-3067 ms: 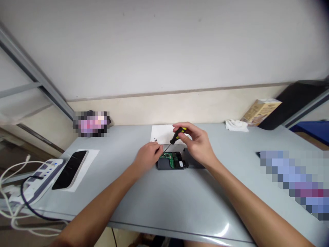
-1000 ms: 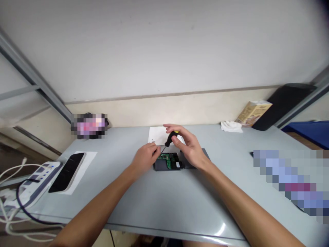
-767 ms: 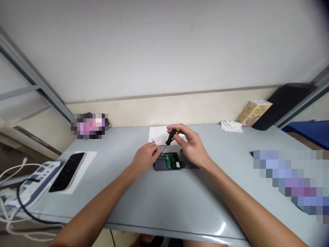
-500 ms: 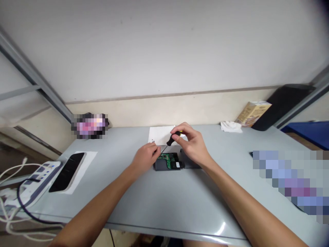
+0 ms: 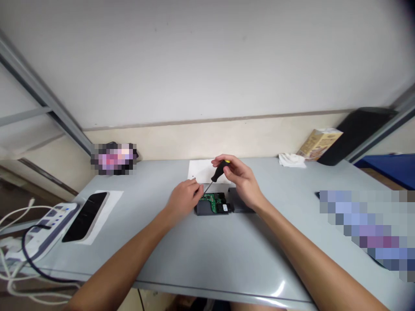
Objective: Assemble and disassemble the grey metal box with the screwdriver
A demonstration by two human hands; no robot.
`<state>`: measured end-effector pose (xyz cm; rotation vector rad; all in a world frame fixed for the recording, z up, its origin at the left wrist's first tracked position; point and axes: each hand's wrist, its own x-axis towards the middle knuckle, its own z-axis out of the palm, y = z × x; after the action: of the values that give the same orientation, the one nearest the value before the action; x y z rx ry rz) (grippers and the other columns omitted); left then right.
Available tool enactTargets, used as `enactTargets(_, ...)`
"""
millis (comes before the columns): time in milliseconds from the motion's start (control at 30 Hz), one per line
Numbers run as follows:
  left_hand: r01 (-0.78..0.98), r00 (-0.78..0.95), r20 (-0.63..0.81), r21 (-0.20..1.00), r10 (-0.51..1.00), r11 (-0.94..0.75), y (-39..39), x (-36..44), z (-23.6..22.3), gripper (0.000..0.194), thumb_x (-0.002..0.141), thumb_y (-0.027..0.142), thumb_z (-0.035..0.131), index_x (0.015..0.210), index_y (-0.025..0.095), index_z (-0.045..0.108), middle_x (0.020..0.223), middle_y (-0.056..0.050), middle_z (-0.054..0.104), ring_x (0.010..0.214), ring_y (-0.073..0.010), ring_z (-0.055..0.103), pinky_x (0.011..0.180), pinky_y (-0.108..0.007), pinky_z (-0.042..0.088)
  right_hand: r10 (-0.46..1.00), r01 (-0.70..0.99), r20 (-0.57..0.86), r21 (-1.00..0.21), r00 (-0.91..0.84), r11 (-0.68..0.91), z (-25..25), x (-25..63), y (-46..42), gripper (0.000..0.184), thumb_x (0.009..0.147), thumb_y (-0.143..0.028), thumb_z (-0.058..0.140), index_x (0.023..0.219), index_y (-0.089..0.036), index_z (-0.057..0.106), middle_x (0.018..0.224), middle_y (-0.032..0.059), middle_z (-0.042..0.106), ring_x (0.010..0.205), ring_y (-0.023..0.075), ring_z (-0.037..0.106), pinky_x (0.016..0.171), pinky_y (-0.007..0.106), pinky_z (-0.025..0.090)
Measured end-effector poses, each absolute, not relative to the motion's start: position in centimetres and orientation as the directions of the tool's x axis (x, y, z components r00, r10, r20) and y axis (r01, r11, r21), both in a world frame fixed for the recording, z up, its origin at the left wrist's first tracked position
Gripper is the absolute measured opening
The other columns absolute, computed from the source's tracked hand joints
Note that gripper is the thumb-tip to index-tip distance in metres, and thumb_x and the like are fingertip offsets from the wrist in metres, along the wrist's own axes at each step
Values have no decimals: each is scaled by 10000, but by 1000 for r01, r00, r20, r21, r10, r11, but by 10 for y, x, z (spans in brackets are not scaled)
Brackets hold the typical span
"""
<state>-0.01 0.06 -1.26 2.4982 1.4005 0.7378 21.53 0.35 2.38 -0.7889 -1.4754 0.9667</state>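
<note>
A small black device (image 5: 207, 208) with an exposed green circuit board (image 5: 212, 200) lies at the middle of the grey table (image 5: 207, 255). My right hand (image 5: 241, 183) is closed round a black and yellow screwdriver (image 5: 218, 172); its thin shaft slants down to the board's left end. My left hand (image 5: 184, 198) rests curled against the device's left side, fingertips pinched at the screwdriver's tip. A dark cover piece (image 5: 238, 205) lies just right of the device, partly under my right hand.
A white paper sheet (image 5: 202, 170) lies behind the device. At the left are a black phone (image 5: 84, 210) on paper and a white power strip (image 5: 42, 229) with cables. At the back right are a crumpled tissue (image 5: 292, 160), a cardboard box (image 5: 319, 142) and a black object (image 5: 359, 131).
My right fingers have shifted round the screwdriver handle, first spread, then closed on it, and the handle has turned slightly. My left hand and the device have stayed put.
</note>
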Motion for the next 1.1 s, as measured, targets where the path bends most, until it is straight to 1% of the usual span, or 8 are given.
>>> enactTargets(167, 749, 434, 315, 395, 844, -532, -1, 1, -10, 379, 1066, 244, 465, 714, 197, 596, 742, -13, 596, 738, -173, 548, 685, -316, 373, 891, 6, 452, -892, -48, 453, 22, 213, 3, 130, 902, -357, 734, 1015, -293, 729, 1110, 36, 690, 965, 207, 646, 922, 406, 531)
enactTargets(233, 748, 436, 312, 394, 844, -533, -2, 1, -9, 385, 1070, 249, 466, 713, 196, 599, 743, -14, 593, 740, -172, 546, 683, -317, 375, 900, -42, 430, -903, -64, 428, 22, 213, 2, 173, 910, -326, 713, 1080, -298, 727, 1075, 36, 709, 966, 210, 661, 930, 416, 526)
enactTargets(367, 747, 444, 319, 385, 838, -542, -1, 0, -11, 376, 1070, 238, 471, 722, 193, 605, 748, -15, 596, 748, -173, 549, 689, -316, 380, 909, -103, 408, -911, -87, 399, 22, 213, 2, 195, 953, -358, 660, 1131, -299, 711, 1246, 60, 715, 1049, 229, 669, 939, 431, 527)
enactTargets(500, 748, 446, 324, 377, 834, -546, 0, 0, -12, 373, 1072, 240, 481, 729, 190, 618, 750, -12, 600, 748, -170, 557, 693, -315, 382, 906, -59, 421, -906, -35, 419, 23, 213, 2, 111, 894, -343, 742, 966, -268, 702, 1037, 32, 712, 884, 196, 655, 851, 389, 536)
enactTargets(667, 748, 461, 340, 348, 819, -565, 1, -1, -14, 378, 1080, 246, 478, 742, 190, 638, 754, -12, 611, 746, -168, 564, 697, -311, 393, 899, -108, 423, -905, -111, 412, 22, 212, 2, 214, 957, -357, 659, 1158, -285, 669, 1095, 52, 712, 1062, 224, 659, 926, 410, 531)
enactTargets(867, 753, 464, 355, 324, 812, -572, 1, -1, -14, 359, 1070, 236, 509, 741, 189, 644, 749, -9, 610, 756, -168, 572, 698, -311, 392, 904, -68, 424, -905, -60, 420, 18, 206, 1, 219, 880, -306, 754, 1076, -287, 659, 978, 17, 660, 939, 193, 655, 795, 345, 563)
enactTargets(1000, 757, 455, 357, 327, 816, -565, 1, 0, -14, 371, 1069, 229, 505, 726, 188, 640, 747, -10, 612, 748, -166, 568, 696, -313, 396, 895, -130, 437, -896, -90, 425, 19, 205, -1, 270, 926, -313, 698, 1194, -301, 677, 1178, 56, 695, 1108, 233, 692, 917, 407, 574)
enactTargets(1100, 748, 455, 356, 345, 816, -567, 1, 0, -15, 368, 1071, 233, 502, 735, 187, 644, 747, -9, 610, 745, -164, 567, 692, -310, 392, 890, -68, 454, -890, -47, 450, 19, 205, -2, 201, 916, -333, 723, 1113, -294, 716, 1202, 59, 677, 1090, 232, 683, 883, 396, 580)
